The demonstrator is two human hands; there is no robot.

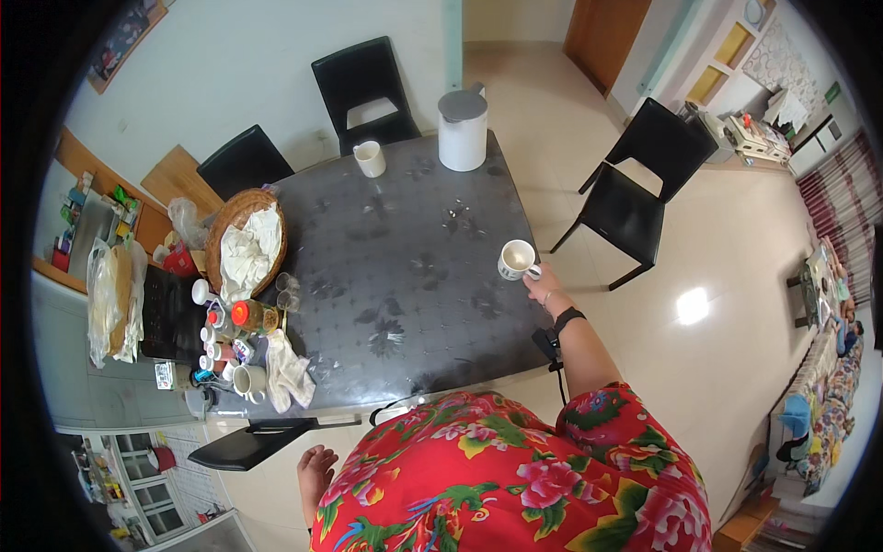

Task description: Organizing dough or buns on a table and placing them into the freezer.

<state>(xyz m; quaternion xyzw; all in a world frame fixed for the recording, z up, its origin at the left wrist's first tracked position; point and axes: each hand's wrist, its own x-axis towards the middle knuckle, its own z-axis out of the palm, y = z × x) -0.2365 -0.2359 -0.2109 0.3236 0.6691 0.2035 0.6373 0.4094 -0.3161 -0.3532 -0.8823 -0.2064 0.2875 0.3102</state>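
Observation:
My right hand grips the handle of a white mug at the right edge of the dark patterned table. The mug is upright, and its pale inside shows from above. Whether it rests on the tabletop or hangs just over it, I cannot tell. My left hand hangs low beside my body, near a black chair, with nothing visible in it and its fingers loosely curled and slightly apart. Across the table stand a second white mug and a white jug with a grey lid.
A wicker basket with white cloth sits on the table's left side. Nearer me are jars, bottles, a beige mug and a towel. Black chairs stand around the table. A person sits far right.

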